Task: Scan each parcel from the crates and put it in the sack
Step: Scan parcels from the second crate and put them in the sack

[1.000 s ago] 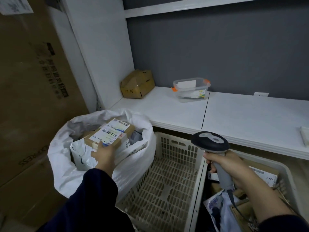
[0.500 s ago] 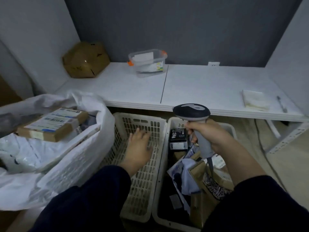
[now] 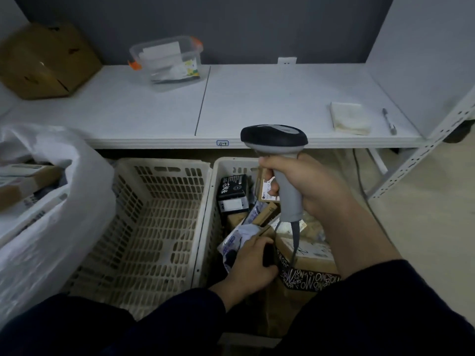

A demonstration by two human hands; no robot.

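Down inside the right crate, the left grip curls round the left edge of the taped cardboard parcel; the right grip, clamped on the scanner, hovers just above; the sack lies well leftward.

A low white shelf carries a cardboard box at far left, a clear tub with orange clasps, a folded white pad, perhaps cloth, and a pen. On the floor below stand an empty plastic crate and a parcel-filled crate, side by side, next to a white sack.
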